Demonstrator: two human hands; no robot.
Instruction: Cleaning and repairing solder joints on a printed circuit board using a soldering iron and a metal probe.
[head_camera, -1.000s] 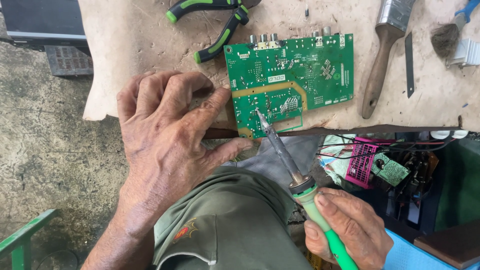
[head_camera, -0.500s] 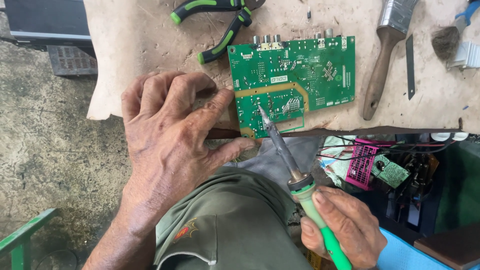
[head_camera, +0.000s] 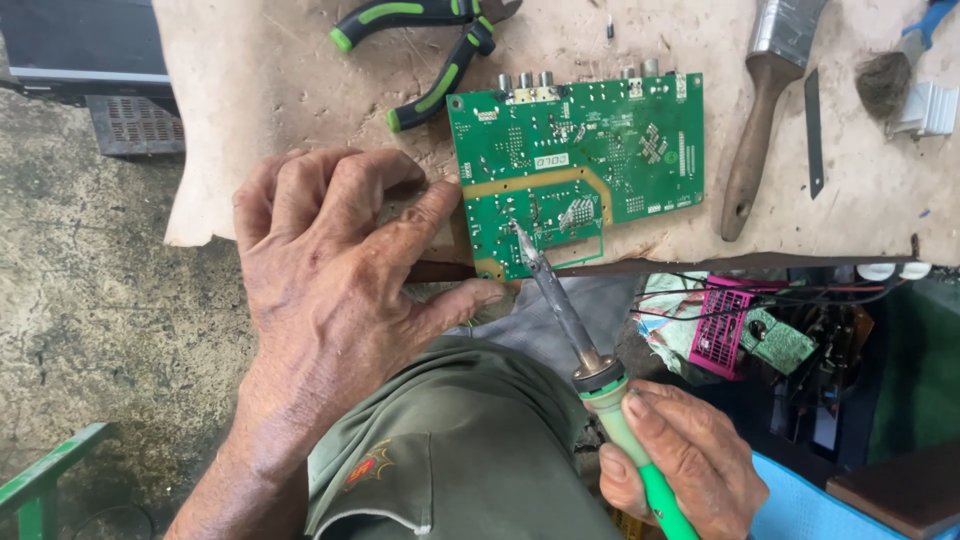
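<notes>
Green circuit board (head_camera: 580, 165): rectangular, solder side up, a row of round connectors along its far edge and a small white rectangular label near its middle; lies flat on a worn tan sheet (head_camera: 300, 70) covering the bench, its near corner at the bench edge. Soldering iron (head_camera: 565, 315): metal shaft, green handle, tip resting on the lower left area of the board inside a tan-outlined zone; work on that spot appears to be under way, and whether other joints are finished cannot be told. Right hand (head_camera: 685, 470): closed firmly around the iron's handle. Left hand (head_camera: 335, 270): fingers curled, fingertips and thumb braced at the board's left edge and the bench edge; whether it pinches anything cannot be told. Pliers (head_camera: 430, 50): black and green grips, just beyond the board. Paintbrush (head_camera: 765, 110): wooden handle, right of the board. Pink slotted part (head_camera: 718, 328) with wires: below the bench edge, right. Olive garment (head_camera: 460, 450): on the lap, small red-orange emblem.
</notes>
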